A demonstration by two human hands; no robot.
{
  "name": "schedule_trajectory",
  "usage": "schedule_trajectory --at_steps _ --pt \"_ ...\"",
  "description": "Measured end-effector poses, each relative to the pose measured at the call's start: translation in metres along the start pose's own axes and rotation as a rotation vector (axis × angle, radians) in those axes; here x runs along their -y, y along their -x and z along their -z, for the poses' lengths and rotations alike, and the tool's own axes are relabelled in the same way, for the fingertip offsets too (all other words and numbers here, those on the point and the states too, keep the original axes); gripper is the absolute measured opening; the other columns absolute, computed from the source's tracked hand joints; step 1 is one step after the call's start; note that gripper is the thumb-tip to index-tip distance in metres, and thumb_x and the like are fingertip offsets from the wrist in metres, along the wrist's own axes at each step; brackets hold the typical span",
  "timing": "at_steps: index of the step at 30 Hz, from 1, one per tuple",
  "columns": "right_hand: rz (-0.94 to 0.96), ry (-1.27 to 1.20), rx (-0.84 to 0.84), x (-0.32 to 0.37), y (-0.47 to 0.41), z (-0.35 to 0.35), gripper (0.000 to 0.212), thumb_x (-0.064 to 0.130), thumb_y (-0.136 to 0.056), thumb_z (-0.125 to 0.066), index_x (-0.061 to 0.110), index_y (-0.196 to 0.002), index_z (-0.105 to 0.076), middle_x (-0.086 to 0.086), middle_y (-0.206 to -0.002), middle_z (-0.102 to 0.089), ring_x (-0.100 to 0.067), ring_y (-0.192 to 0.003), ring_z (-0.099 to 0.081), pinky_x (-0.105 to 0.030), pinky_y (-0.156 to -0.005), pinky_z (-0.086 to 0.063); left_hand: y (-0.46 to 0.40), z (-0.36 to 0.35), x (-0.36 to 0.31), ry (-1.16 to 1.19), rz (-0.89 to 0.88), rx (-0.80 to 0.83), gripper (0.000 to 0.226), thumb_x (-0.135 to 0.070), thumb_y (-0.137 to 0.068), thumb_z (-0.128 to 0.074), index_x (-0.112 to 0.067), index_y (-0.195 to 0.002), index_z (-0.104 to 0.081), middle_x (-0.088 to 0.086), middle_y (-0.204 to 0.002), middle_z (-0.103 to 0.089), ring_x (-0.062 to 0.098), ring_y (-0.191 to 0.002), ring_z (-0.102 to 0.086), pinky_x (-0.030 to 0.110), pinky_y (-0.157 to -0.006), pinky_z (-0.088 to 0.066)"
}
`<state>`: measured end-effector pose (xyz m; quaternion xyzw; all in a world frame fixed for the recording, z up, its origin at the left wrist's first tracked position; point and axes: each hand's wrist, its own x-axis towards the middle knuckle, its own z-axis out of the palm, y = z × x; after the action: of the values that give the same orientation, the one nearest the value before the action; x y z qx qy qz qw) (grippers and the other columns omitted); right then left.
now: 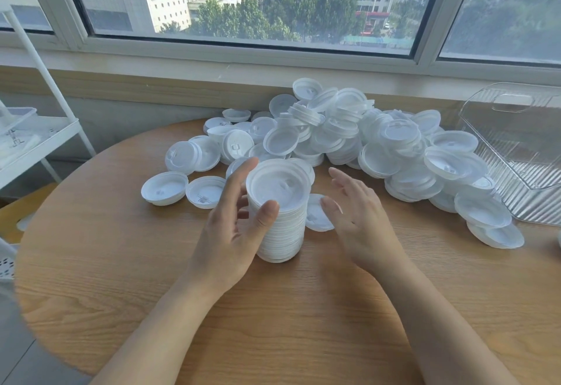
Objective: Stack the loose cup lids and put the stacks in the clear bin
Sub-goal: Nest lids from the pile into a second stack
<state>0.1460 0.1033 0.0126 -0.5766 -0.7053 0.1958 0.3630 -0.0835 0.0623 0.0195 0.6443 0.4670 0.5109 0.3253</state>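
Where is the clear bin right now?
In the head view, the clear bin sits at the table's far right edge under the window, beside the pile of loose lids.

I could read no text, label, brand or number anywhere; the cup lids point(349, 138) bore only blank moulded tabs.

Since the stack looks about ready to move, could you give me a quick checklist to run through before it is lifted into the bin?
1. Left hand on the lid stack: thumb and fingers curled round it. Ok.
2. Right hand on the stack: open beside it, not touching. Not ok.
3. Stack straight: it stands upright on the table, edges roughly aligned. Ok.
4. Clear bin ready: at the far right, opening facing the pile; contents hard to read through the ribbed plastic. Cannot tell.
5. Path to the bin: the loose lid pile lies between stack and bin. Not ok.
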Motion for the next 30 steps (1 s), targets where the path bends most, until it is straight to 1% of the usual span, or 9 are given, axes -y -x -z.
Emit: schedule_trajectory --at_steps 2,5,11,14,17,20,23,26,30 --pt "-0.023 0.119 0.075 -0.004 0.000 -0.001 0.076 0.052 -0.095 -0.067 0.035 -0.160 -0.033 0.013 -0.154 -0.047 -0.014 -0.144 -0.035 -0.036 -0.120 -0.028 -0.001 -0.001 0.001 -0.006 -0.005 0.007 0.075 -0.078 -0.089 -0.055 -0.051 -0.156 -0.033 -0.018 -0.140 -0.062 0.007 -0.128 -0.060 0.017 -0.100 -0.045" --pt "0.009 0.188 0.113 -0.009 0.002 -0.007 0.090 0.062 -0.087 -0.072 0.035 -0.161 -0.029 0.012 -0.158 -0.043 -0.015 -0.147 -0.034 -0.039 -0.120 -0.029 -0.001 -0.002 0.001 -0.012 -0.013 0.009 0.074 -0.076 -0.089 -0.056 -0.051 -0.155 -0.034 -0.017 -0.133 -0.065 0.006 -0.122 -0.062 0.012 -0.097 -0.045" --pt "0.029 0.174 0.104 -0.013 -0.001 -0.013 0.088 0.061 -0.085 -0.074 0.038 -0.159 -0.032 0.013 -0.156 -0.045 -0.016 -0.144 -0.039 -0.042 -0.119 -0.032 -0.001 -0.001 0.001 -0.017 -0.027 0.011 0.075 -0.072 -0.091 -0.055 -0.046 -0.158 -0.034 -0.024 -0.142 -0.059 0.004 -0.130 -0.058 0.010 -0.098 -0.044" --pt "0.001 0.175 0.124 -0.013 -0.001 -0.014 0.089 0.061 -0.086 -0.073 0.038 -0.160 -0.029 0.014 -0.158 -0.044 -0.016 -0.146 -0.037 -0.041 -0.120 -0.029 -0.001 -0.001 0.000 -0.011 -0.033 0.014 0.078 -0.079 -0.089 -0.054 -0.046 -0.157 -0.034 -0.023 -0.138 -0.062 0.005 -0.127 -0.060 0.009 -0.096 -0.044" --pt "-0.015 0.170 0.125 -0.012 -0.001 -0.013 0.086 0.059 -0.087 -0.073 0.037 -0.159 -0.030 0.015 -0.156 -0.045 -0.015 -0.145 -0.038 -0.039 -0.120 -0.029 -0.001 -0.001 -0.001 -0.010 -0.032 0.021 0.079 -0.080 -0.089 -0.054 -0.045 -0.157 -0.035 -0.018 -0.133 -0.065 0.007 -0.122 -0.063 0.010 -0.095 -0.045" --pt "-0.058 0.066 0.081 -0.007 -0.002 -0.008 0.087 0.051 -0.086 -0.079 0.035 -0.158 -0.034 0.014 -0.151 -0.048 -0.013 -0.142 -0.039 -0.037 -0.120 -0.030 0.000 0.000 0.000 -0.022 -0.036 0.019 0.076 -0.075 -0.090 -0.055 -0.044 -0.157 -0.036 -0.019 -0.134 -0.064 0.008 -0.122 -0.063 0.010 -0.096 -0.044" --pt "-0.060 -0.055 -0.049 0.003 -0.001 0.000 0.084 0.045 -0.086 -0.083 0.034 -0.156 -0.038 0.016 -0.144 -0.052 -0.008 -0.137 -0.045 -0.036 -0.118 -0.036 0.000 -0.001 0.000 -0.028 -0.026 0.017 0.075 -0.074 -0.090 -0.055 -0.046 -0.156 -0.035 -0.024 -0.136 -0.062 0.006 -0.124 -0.061 0.010 -0.097 -0.043" --pt "-0.044 -0.271 -0.157 0.019 0.001 0.010 0.075 0.044 -0.087 -0.083 0.036 -0.151 -0.045 0.022 -0.139 -0.057 0.000 -0.131 -0.052 -0.034 -0.114 -0.043 0.000 -0.001 0.000 -0.027 -0.018 0.021 0.075 -0.074 -0.089 -0.055 -0.048 -0.156 -0.034 -0.025 -0.137 -0.060 0.005 -0.126 -0.059 0.012 -0.099 -0.044" --pt "0.031 -0.525 -0.168 0.044 0.005 0.024 0.072 0.047 -0.083 -0.080 0.040 -0.147 -0.048 0.018 -0.137 -0.062 -0.003 -0.128 -0.059 -0.035 -0.107 -0.049 0.000 -0.004 -0.001 -0.028 -0.030 0.039 0.076 -0.075 -0.089 -0.056 -0.049 -0.157 -0.033 -0.033 -0.142 -0.054 0.001 -0.130 -0.056 0.011 -0.099 -0.043"
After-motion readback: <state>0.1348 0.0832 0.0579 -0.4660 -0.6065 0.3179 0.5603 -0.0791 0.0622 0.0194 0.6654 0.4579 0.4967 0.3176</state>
